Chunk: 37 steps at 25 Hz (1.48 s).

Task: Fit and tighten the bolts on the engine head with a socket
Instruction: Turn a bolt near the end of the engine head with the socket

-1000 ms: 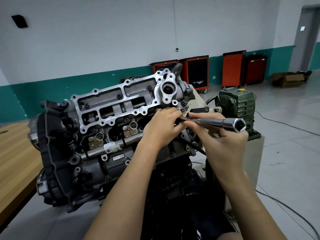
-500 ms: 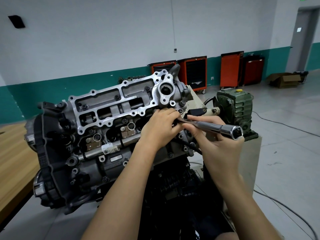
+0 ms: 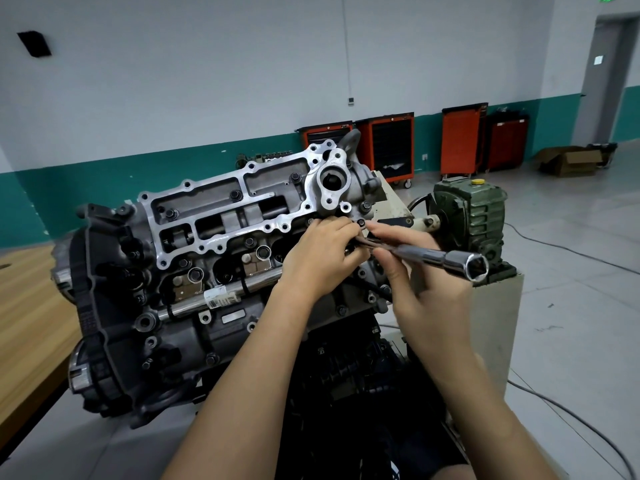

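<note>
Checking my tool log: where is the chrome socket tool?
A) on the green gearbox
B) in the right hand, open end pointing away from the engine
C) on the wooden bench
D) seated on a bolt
B: the right hand grips the socket tool by its shaft, its open end pointing away from the engine head.

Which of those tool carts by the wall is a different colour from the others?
The rightmost metal tool cart, beside the brown cardboard box. It is dark red; the other three carts are bright orange.
</note>
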Available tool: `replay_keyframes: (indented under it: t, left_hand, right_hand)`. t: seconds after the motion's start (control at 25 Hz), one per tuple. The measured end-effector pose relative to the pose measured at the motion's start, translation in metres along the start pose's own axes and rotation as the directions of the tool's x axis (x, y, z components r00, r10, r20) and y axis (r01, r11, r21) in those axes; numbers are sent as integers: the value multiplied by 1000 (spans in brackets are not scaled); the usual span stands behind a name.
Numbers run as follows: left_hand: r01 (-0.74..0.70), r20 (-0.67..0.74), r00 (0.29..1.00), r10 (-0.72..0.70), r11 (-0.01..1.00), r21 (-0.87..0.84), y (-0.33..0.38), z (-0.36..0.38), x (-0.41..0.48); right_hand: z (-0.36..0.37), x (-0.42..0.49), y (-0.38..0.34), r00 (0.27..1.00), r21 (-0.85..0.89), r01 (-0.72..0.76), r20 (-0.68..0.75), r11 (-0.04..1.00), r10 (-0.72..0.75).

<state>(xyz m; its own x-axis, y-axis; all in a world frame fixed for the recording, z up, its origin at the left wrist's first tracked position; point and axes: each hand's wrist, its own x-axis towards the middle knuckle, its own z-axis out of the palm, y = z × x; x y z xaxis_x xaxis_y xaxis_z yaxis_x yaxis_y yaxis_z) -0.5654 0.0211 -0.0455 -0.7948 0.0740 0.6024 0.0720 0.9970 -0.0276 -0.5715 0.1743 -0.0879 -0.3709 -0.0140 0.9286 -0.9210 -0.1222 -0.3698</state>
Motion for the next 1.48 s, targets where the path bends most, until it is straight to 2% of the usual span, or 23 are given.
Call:
replay_keyframes:
  t: [0.12, 0.28, 0.44, 0.68, 0.76, 0.88, 1.0, 1.12, 1.32, 1.4, 1.48]
  left_hand:
    - [9, -16, 1000, -9, 1000, -4, 0, 0, -1]
    - [0, -7, 1000, 0, 1000, -4, 0, -1, 0]
    - [11, -1, 1000, -11, 1000, -6, 0, 0, 0]
    - [4, -14, 1000, -4, 1000, -3, 0, 0, -1]
    - [3, -3, 1000, -3, 1000, 9, -1, 1, 0]
    - [12, -9, 1000, -12, 1000, 3, -1, 1, 0]
    - [17, -13, 1000, -17, 1000, 4, 1, 0, -1]
    - [2, 0, 1000, -2, 1000, 4, 0, 0, 0]
    - [7, -12, 1000, -6, 1000, 8, -1, 0, -1]
    - [6, -10, 1000, -6, 1000, 4, -1, 0, -1]
    - [-4, 9, 1000, 4, 1000, 6, -1, 0, 0]
  right_hand:
    - [0, 4, 2, 998, -59, 66, -7, 996, -66]
    - [0, 5, -2, 994, -33, -1, -107, 999, -2]
    - [4, -2, -3, 998, -109, 57, -4, 992, -58]
    - [-2, 7, -2, 992, -73, 25, -121, 997, -34]
    - [0, 3, -2, 996, -73, 19, -81, 997, -25]
    - [1, 0, 0, 996, -110, 83, -7, 990, -84]
    - [-1, 5, 2, 991, -159, 110, -64, 981, -122]
    - [-1, 5, 1, 991, -127, 51, -118, 991, -66]
    - [1, 2, 1, 997, -73, 71, -5, 995, -71]
    - [-2, 5, 2, 996, -68, 62, -54, 996, -66]
    - [-3, 6, 1, 994, -20, -5, -110, 1000, 3]
